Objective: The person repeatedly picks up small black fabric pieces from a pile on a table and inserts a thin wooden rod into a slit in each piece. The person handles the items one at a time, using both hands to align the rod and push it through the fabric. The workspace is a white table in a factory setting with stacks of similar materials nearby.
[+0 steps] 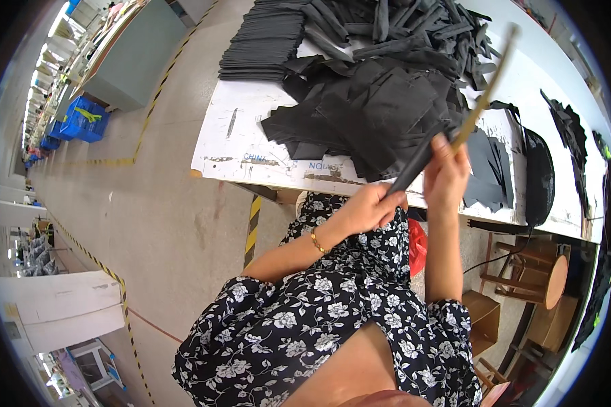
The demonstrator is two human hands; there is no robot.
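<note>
My left hand grips the lower end of a narrow black fabric tube over the table's front edge. At the tube's upper end, my right hand is closed around a thin wooden stick, its thumb near the black fabric. The stick slants up to the right and is blurred at its tip. Whether it runs inside the tube is hidden. Just beyond my hands lies a loose heap of flat black fabric pieces.
A neat stack of black strips and a pile of narrow black tubes sit farther back on the white table. To the right are cut pieces and a black pouch. A wooden stool stands below.
</note>
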